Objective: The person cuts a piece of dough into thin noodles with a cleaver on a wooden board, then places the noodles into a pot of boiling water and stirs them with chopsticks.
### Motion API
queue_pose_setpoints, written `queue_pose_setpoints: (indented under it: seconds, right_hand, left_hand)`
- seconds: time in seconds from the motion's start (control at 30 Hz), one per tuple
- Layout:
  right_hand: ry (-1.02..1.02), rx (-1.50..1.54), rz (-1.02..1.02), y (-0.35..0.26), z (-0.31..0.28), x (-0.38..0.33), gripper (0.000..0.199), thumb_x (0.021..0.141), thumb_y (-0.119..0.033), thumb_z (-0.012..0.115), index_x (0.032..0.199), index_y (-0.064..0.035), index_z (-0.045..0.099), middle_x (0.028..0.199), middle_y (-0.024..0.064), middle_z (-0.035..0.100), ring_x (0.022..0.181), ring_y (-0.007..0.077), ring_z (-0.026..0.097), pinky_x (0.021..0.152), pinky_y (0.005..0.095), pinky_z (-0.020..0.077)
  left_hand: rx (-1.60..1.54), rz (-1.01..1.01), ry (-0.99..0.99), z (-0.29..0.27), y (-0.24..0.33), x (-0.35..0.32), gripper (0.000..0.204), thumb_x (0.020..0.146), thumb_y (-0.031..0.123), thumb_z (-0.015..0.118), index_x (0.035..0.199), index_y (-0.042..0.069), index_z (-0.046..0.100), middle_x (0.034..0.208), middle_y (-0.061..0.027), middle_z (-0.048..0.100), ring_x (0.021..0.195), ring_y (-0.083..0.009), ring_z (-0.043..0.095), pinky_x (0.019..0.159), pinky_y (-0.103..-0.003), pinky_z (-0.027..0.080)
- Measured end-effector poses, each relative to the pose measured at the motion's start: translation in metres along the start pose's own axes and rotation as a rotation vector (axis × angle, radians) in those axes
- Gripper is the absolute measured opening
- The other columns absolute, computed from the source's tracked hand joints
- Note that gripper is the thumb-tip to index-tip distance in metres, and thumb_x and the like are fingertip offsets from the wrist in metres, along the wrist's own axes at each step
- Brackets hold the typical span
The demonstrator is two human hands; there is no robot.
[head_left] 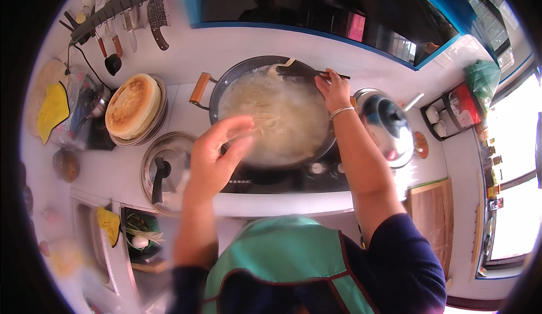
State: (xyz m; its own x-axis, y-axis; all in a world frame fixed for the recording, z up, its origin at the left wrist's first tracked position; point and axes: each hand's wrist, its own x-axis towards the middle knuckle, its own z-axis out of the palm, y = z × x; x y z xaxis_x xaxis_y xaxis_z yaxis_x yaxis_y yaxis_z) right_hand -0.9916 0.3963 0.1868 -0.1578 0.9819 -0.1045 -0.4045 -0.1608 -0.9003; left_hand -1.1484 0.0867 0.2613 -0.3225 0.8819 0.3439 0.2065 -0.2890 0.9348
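With the right hand point(334, 91) gripping the spatula point(302, 70) in the steaming wok point(271, 110) and the left hand point(217, 156) loosely open just above the noodles point(271, 116), steam or splashes could likely scald the fingers.

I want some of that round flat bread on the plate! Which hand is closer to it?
Left. The left hand hovers over the pan's near edge, just right of the flat bread. The right hand is at the pan's far rim, holding a spatula, farther away.

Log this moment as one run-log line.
left hand: open, blurred, over wok front rim | right hand: gripping spatula at far rim | wok: noodles in steaming liquid | wok lid: on counter, left
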Motion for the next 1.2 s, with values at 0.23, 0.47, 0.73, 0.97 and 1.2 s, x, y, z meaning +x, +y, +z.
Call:
queue_pose_setpoints:
  seconds: [0.23, 0.47, 0.73, 0.97, 1.2]
  right_hand:
    - [-0.446, -0.385, -0.079, -0.032, 0.018, -0.036, 0.022, 0.091, -0.015, 0.051, 0.103, 0.0016, 0.061, 0.088, 0.0086, 0.060, 0.073, 0.0166, 0.063, 0.070, 0.0265, 0.0531]
    - [-0.274, -0.562, -0.205, -0.109, -0.033, -0.052, 0.023, 0.091, -0.016, 0.053, 0.102, 0.0007, 0.064, 0.083, 0.0059, 0.063, 0.062, 0.0093, 0.060, 0.059, 0.0213, 0.0493]
    - [-0.087, -0.492, -0.332, -0.125, -0.066, -0.084, 0.021, 0.090, -0.016, 0.057, 0.096, 0.0013, 0.066, 0.077, 0.0031, 0.062, 0.064, 0.0064, 0.057, 0.061, 0.0180, 0.0466]
    - [-0.049, -0.255, -0.373, -0.130, -0.117, -0.085, 0.018, 0.092, -0.012, 0.056, 0.100, 0.0020, 0.063, 0.080, 0.0052, 0.062, 0.063, 0.0090, 0.056, 0.061, 0.0197, 0.0466]
    - [-0.006, -0.234, -0.415, -0.140, -0.123, -0.083, 0.017, 0.091, -0.012, 0.056, 0.098, 0.0015, 0.063, 0.078, 0.0057, 0.062, 0.063, 0.0079, 0.055, 0.059, 0.0191, 0.0451]
  left_hand:
    - [0.009, 0.006, -0.006, -0.008, -0.002, 0.005, 0.024, 0.087, 0.001, 0.057, 0.111, -0.001, 0.057, 0.101, -0.0061, 0.062, 0.095, -0.0122, 0.056, 0.086, -0.026, 0.043]
    - [0.524, 0.097, -0.091, 0.020, -0.019, 0.101, 0.018, 0.081, 0.005, 0.062, 0.099, 0.003, 0.062, 0.089, -0.0063, 0.063, 0.083, -0.0166, 0.061, 0.077, -0.027, 0.048]
    - [1.233, -0.141, -0.188, 0.100, -0.127, 0.271, 0.033, 0.084, 0.036, 0.057, 0.100, 0.009, 0.066, 0.102, -0.0131, 0.063, 0.100, -0.0306, 0.058, 0.087, -0.038, 0.045]
    - [1.231, -0.444, -0.416, 0.127, -0.169, 0.328, 0.058, 0.082, 0.048, 0.056, 0.107, -0.004, 0.062, 0.114, -0.0222, 0.059, 0.107, -0.0354, 0.056, 0.091, -0.041, 0.042]
    - [0.983, -0.419, -0.474, 0.113, -0.168, 0.344, 0.026, 0.077, 0.025, 0.066, 0.091, 0.003, 0.066, 0.089, -0.0104, 0.065, 0.084, -0.0198, 0.060, 0.076, -0.031, 0.045]
